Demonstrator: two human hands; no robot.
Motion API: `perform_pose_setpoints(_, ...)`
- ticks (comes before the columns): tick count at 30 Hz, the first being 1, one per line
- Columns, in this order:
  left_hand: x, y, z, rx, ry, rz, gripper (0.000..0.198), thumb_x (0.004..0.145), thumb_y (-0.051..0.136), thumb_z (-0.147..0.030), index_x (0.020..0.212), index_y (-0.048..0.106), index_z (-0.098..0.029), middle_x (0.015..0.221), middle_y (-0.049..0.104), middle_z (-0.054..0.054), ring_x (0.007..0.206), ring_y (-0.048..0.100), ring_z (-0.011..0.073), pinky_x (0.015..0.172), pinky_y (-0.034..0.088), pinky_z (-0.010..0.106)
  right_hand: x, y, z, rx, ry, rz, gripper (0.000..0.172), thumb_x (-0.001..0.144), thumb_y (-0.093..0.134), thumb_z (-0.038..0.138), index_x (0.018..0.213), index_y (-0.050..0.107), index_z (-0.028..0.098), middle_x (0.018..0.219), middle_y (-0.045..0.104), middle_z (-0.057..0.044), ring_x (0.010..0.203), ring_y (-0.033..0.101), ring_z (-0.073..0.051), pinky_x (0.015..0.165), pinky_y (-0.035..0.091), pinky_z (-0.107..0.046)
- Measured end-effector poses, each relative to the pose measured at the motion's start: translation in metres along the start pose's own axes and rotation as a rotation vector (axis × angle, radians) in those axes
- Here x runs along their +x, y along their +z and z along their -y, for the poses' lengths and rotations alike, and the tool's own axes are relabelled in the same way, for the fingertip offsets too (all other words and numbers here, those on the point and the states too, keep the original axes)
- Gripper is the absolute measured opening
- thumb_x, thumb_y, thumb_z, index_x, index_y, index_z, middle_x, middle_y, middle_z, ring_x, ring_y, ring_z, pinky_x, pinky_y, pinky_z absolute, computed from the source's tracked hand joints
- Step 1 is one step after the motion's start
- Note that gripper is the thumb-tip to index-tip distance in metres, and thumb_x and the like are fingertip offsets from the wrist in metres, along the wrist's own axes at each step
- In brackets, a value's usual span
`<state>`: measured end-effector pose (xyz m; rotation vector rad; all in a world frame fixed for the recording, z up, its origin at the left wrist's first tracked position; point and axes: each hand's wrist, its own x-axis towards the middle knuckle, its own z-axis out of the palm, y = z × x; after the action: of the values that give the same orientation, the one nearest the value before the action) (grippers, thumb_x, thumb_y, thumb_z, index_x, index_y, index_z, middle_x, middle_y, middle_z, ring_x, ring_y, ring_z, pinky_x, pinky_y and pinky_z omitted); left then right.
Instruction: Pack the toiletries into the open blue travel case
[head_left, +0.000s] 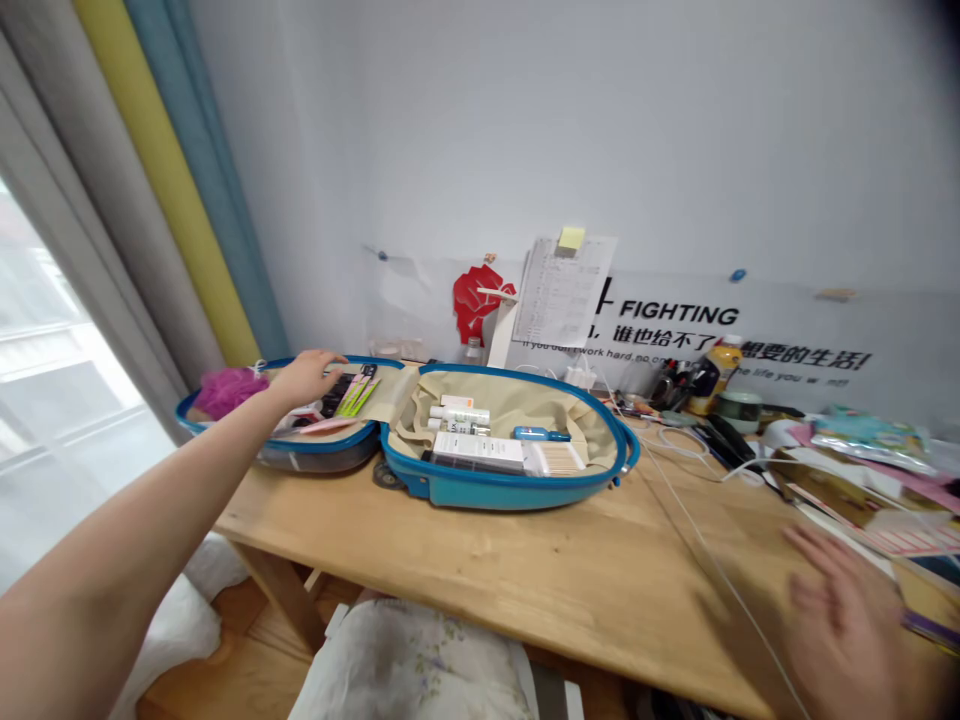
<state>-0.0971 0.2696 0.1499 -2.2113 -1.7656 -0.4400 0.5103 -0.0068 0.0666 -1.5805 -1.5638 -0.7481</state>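
Observation:
A small blue suitcase (510, 495) lies unfolded on the table, both halves facing up. Over its left half reaches my left hand (306, 378), fingers stretched out and nothing visible in them. Below and around that hand are a purple bath puff (225, 392), green-and-black slim packs (358, 396) and dark items partly hidden by the hand. In the right half lie white tubes (459, 415), a white box (478, 450), a blue bottle (541, 434) and a pack of cotton swabs (555, 459). My right hand (844, 610), blurred by motion, is open above the table's right side, near papers.
The wooden table (525, 560) carries clutter at the right: a yellow-labelled bottle (716, 375), a green-lidded jar (739, 408), a teal packet (870, 435) and a white cable (720, 565). Behind the suitcase stands a white lamp (501, 332). Curtains (180, 170) hang at the left.

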Motion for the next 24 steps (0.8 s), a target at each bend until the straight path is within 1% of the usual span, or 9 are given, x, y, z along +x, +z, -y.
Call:
perform_pose_setpoints(2,-0.006,0.001,0.014,0.015,-0.057,0.051,0.048,0.084,0.032,-0.038,0.118,0.058,-0.016,0.122,0.060,0.010,0.116,0.052,0.0251,0.101,0.039,0.036,0.014,0.029,0.024,0.095,-0.102,0.049,0.040,0.093,0.031,0.043,0.115,0.056,0.021,0.115,0.060,-0.014,0.120,0.050,-0.029,0.095,0.042,-0.049)
perform_pose_setpoints(5,-0.016,0.002,0.033,0.027,-0.176,0.189,0.051,0.083,0.031,-0.032,0.125,0.053,-0.012,0.129,0.056,0.013,0.121,0.049,0.0266,0.104,0.035,0.038,0.028,0.064,0.070,0.209,-0.231,0.135,0.042,0.092,0.032,0.044,0.121,0.053,0.023,0.125,0.056,-0.010,0.126,0.044,-0.028,0.101,0.037,-0.050)
perform_pose_setpoints(7,-0.023,0.002,0.043,0.021,-0.227,0.268,0.053,0.082,0.033,-0.030,0.126,0.052,-0.009,0.131,0.055,0.015,0.121,0.050,0.0282,0.104,0.036,0.039,0.032,0.080,0.094,0.228,-0.265,0.185,0.042,0.092,0.033,0.043,0.127,0.049,0.024,0.132,0.053,-0.009,0.130,0.040,-0.028,0.103,0.035,-0.051)
perform_pose_setpoints(9,-0.030,0.001,0.048,-0.002,-0.238,0.326,0.053,0.080,0.036,-0.032,0.123,0.054,-0.007,0.128,0.057,0.016,0.117,0.053,0.0297,0.101,0.039,0.039,0.032,0.091,0.107,0.227,-0.272,0.218,0.044,0.092,0.035,0.041,0.132,0.044,0.025,0.136,0.050,-0.008,0.132,0.037,-0.027,0.104,0.034,-0.050)
perform_pose_setpoints(12,-0.041,-0.001,0.047,-0.092,-0.186,0.437,0.055,0.080,0.040,-0.043,0.120,0.057,-0.008,0.123,0.061,0.012,0.111,0.057,0.0265,0.097,0.042,0.032,0.028,0.099,0.110,0.234,-0.264,0.233,0.047,0.092,0.035,0.039,0.137,0.039,0.025,0.138,0.049,-0.008,0.134,0.036,-0.027,0.104,0.035,-0.049)
perform_pose_setpoints(15,-0.052,-0.008,0.034,-0.228,-0.073,0.553,0.062,0.079,0.041,-0.058,0.123,0.057,-0.016,0.130,0.058,0.004,0.114,0.055,0.0210,0.095,0.043,0.024,0.023,0.100,0.106,0.257,-0.268,0.226,0.047,0.092,0.036,0.038,0.138,0.038,0.026,0.137,0.049,-0.007,0.134,0.035,-0.027,0.104,0.035,-0.049)
perform_pose_setpoints(19,-0.065,-0.021,0.013,-0.410,0.037,0.706,0.075,0.071,0.051,-0.065,0.131,0.051,-0.021,0.136,0.053,0.004,0.122,0.050,0.0237,0.098,0.042,0.029,0.021,0.100,0.106,0.273,-0.263,0.215,0.046,0.092,0.036,0.037,0.137,0.039,0.026,0.137,0.049,-0.008,0.135,0.034,-0.027,0.104,0.035,-0.050)
perform_pose_setpoints(21,-0.067,-0.025,0.006,-0.434,0.057,0.705,0.072,0.068,0.055,-0.062,0.129,0.053,-0.023,0.134,0.055,0.003,0.120,0.051,0.0239,0.099,0.041,0.030,0.021,0.100,0.107,0.280,-0.260,0.209,0.045,0.092,0.036,0.037,0.136,0.039,0.026,0.136,0.049,-0.008,0.135,0.034,-0.027,0.104,0.035,-0.050)
perform_pose_setpoints(24,-0.064,-0.026,-0.002,-0.392,0.002,0.617,0.057,0.071,0.052,-0.054,0.117,0.063,-0.021,0.118,0.066,0.003,0.107,0.059,0.0233,0.096,0.044,0.030,0.020,0.101,0.107,0.291,-0.257,0.201,0.044,0.092,0.036,0.037,0.135,0.040,0.026,0.136,0.050,-0.007,0.135,0.034,-0.026,0.104,0.035,-0.049)
